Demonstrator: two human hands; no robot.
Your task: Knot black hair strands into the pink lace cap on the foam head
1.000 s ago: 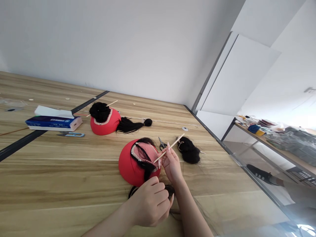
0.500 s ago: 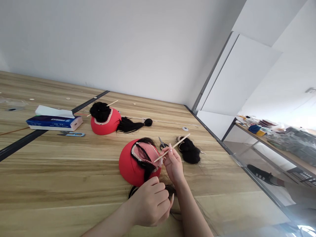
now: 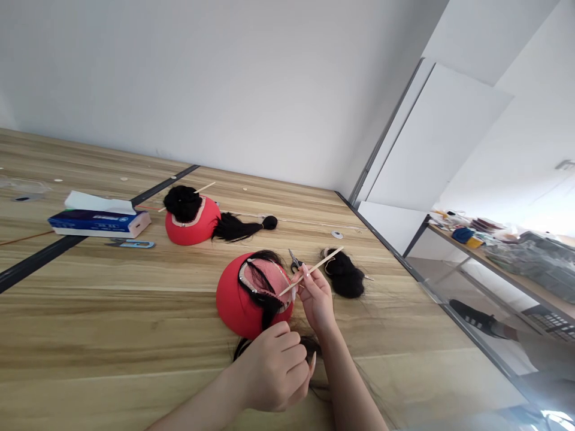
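A red dome-shaped wig block rests on the table, with a pink mesh cap with a pale pinned edge on its top. Black hair lies across the cap. At the cap's right edge, my right hand pinches a slim wooden stick, its lower end close to the mesh. My left hand is curled closed just in front of the block, around black hair that shows on both sides of it; its fingertips are mostly hidden. Behind my right hand lie small scissors.
A bundle of black hair lies to the right. Farther back stand a second red block topped with black hair, a tied hair tail, a blue cutter and a tissue box. Someone's shoe shows at right.
My right hand and the wooden stick have shifted very slightly left and down. My left hand stays about where it was. The person's leg at right has moved a little.
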